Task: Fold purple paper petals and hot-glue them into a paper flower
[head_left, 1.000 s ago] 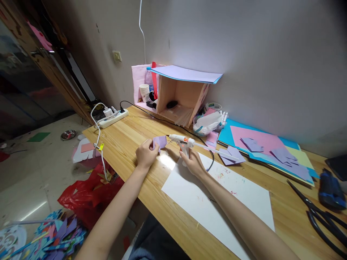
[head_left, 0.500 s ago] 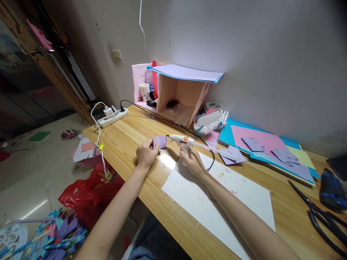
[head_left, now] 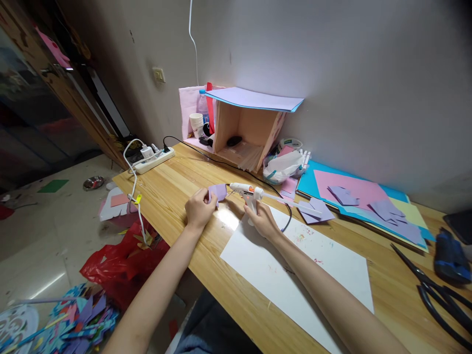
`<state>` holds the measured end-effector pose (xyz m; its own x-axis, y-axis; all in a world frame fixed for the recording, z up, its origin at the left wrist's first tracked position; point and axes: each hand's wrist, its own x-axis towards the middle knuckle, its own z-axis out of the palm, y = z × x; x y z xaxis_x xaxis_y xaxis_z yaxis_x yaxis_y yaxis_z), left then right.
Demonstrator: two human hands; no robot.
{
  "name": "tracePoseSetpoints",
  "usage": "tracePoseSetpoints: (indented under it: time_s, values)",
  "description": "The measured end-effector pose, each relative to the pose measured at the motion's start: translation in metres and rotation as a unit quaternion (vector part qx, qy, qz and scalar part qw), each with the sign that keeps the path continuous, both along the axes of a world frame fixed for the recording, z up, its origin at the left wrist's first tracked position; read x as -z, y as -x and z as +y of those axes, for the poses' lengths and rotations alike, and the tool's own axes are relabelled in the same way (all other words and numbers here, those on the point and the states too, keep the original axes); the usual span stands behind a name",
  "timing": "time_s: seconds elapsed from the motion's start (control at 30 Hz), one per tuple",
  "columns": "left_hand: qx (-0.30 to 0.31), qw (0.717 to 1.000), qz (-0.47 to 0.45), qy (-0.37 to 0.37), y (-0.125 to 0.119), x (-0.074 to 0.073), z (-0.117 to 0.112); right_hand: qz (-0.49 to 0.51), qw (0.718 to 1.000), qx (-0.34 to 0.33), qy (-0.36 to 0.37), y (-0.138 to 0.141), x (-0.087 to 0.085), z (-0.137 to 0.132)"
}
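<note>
My left hand point(head_left: 199, 208) pinches a small piece of purple paper point(head_left: 219, 192) above the wooden table. My right hand point(head_left: 263, 219) is wrapped round the handle of a white hot glue gun point(head_left: 243, 189). The gun's dark nozzle points left, at or very close to the paper's right edge; whether they touch I cannot tell. A long clear glue stick point(head_left: 295, 202) sticks out of the gun's back. Under my right forearm lies a white sheet point(head_left: 254, 265) with small coloured stains.
A power strip point(head_left: 154, 161) with cables stands at the table's left end. Behind are a cardboard box point(head_left: 250, 125) and a plastic bag point(head_left: 282, 167). Coloured sheets point(head_left: 346, 184) with purple pieces lie right, near black scissors point(head_left: 424, 280). A red bag point(head_left: 118, 265) sits on the floor.
</note>
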<state>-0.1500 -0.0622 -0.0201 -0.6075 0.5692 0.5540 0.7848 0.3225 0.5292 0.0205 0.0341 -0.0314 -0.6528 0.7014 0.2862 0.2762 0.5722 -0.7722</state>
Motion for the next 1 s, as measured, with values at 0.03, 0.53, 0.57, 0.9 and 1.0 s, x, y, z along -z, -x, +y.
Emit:
tracePoseSetpoints:
  time_s: [0.03,0.53,0.57,0.9,1.0]
  values:
    - [0.0,1.0,0.002,0.0,0.0,0.0,0.0001,0.0,1.0,-0.001,0.0,0.0001,-0.0002,-0.0001]
    - [-0.022,1.0,-0.007,0.015,-0.0001,-0.0005,0.0002,-0.007,1.0,-0.009,0.013,0.0002,-0.0049,-0.0029]
    - [-0.023,1.0,-0.008,0.015,0.0001,-0.0004,0.0002,-0.007,1.0,-0.011,0.013,0.0002,-0.0046,-0.0028]
    - [-0.03,0.999,-0.015,-0.001,0.0031,0.0034,0.0005,-0.018,1.0,-0.016,0.009,0.0008,-0.0022,-0.0023]
    - [-0.043,0.999,-0.021,0.003,0.0042,0.0037,0.0006,-0.02,1.0,-0.016,0.007,0.0014,-0.0014,-0.0021]
